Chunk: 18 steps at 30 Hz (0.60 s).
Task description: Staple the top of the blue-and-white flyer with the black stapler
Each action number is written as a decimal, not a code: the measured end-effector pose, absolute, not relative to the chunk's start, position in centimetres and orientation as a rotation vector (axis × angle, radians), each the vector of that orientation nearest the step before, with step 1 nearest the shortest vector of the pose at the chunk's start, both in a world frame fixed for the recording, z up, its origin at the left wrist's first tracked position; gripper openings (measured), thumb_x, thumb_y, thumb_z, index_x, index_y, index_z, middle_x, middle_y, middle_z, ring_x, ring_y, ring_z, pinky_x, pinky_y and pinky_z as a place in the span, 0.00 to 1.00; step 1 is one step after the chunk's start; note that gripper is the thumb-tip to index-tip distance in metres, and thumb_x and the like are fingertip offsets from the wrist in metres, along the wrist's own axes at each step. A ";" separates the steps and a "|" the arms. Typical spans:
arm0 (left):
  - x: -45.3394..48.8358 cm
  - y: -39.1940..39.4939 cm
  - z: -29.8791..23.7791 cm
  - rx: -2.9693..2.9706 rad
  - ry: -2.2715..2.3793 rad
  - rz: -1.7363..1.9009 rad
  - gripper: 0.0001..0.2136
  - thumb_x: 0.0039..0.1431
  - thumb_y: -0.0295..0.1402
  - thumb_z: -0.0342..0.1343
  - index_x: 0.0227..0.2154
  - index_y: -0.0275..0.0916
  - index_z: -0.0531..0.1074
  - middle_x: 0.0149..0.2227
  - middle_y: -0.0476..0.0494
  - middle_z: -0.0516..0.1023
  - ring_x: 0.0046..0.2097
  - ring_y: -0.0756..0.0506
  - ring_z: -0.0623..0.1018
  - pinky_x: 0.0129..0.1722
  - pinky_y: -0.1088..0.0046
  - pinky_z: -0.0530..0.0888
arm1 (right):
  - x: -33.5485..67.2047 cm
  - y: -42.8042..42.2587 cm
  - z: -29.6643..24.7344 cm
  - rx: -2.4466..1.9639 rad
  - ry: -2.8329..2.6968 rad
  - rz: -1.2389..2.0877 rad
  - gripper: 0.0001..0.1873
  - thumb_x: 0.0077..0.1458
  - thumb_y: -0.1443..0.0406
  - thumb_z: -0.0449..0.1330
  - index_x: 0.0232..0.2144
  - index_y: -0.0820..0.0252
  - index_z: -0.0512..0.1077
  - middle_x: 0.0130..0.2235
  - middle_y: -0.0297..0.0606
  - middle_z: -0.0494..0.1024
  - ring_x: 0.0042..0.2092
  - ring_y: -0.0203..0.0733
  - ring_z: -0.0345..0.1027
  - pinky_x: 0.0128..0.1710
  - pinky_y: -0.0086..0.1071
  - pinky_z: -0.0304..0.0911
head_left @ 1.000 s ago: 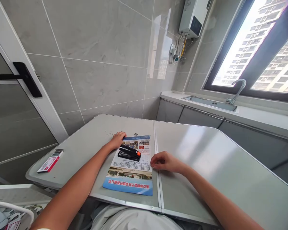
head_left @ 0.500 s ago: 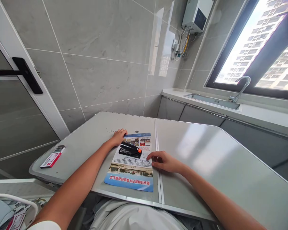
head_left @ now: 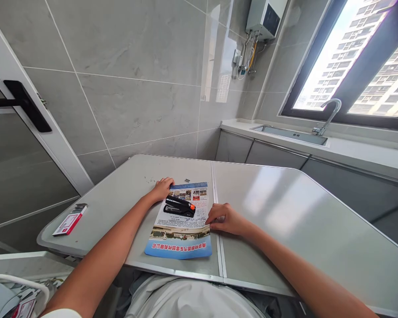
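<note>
A printed leaflet (head_left: 182,229) with a blue bottom band lies on the grey folding table (head_left: 285,212). A black stapler (head_left: 179,206) with an orange tip rests on the leaflet's upper half. My left hand (head_left: 162,189) lies at the leaflet's top left corner, fingers curled down onto the paper edge. My right hand (head_left: 223,218) sits at the leaflet's right edge, fingers bent and pinched at the paper margin.
A red and white small box (head_left: 69,223) lies at the table's left edge. Loose staples (head_left: 150,179) are scattered beyond my left hand. A counter with sink and tap (head_left: 325,119) runs under the window at right. A door with black handle (head_left: 23,104) stands left.
My right hand has shifted slightly along the leaflet's right edge and curled tighter. The left hand and stapler stay put; the camera has tilted a little.
</note>
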<state>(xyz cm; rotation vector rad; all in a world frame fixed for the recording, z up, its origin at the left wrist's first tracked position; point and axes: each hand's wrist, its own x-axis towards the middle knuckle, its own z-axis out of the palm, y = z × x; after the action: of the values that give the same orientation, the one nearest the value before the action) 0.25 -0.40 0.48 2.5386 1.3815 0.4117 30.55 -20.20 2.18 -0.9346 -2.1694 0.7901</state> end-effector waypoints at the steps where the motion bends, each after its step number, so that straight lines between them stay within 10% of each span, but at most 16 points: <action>1: 0.3 -0.5 0.5 2.541 1.370 0.414 0.10 0.65 0.23 0.46 0.38 0.41 0.71 0.46 0.42 0.77 0.50 0.39 0.72 0.48 0.63 0.66 | 30.8 -20.2 2.3 -0.919 -2.168 0.789 0.11 0.59 0.55 0.68 0.37 0.54 0.85 0.35 0.41 0.84 0.38 0.44 0.75 0.44 0.39 0.70; 18: 4.5 -3.3 0.4 2.608 0.971 0.500 0.12 0.64 0.21 0.44 0.40 0.41 0.70 0.45 0.42 0.77 0.48 0.41 0.73 0.51 0.62 0.68 | 37.4 -21.0 7.1 -0.827 -2.409 1.062 0.14 0.60 0.53 0.67 0.36 0.55 0.86 0.35 0.44 0.86 0.37 0.44 0.79 0.45 0.37 0.70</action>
<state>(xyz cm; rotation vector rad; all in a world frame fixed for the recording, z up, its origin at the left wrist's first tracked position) 4.50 -3.33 0.39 2.6082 0.9705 0.4998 37.42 -21.03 7.06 -0.8269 -2.4090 1.0624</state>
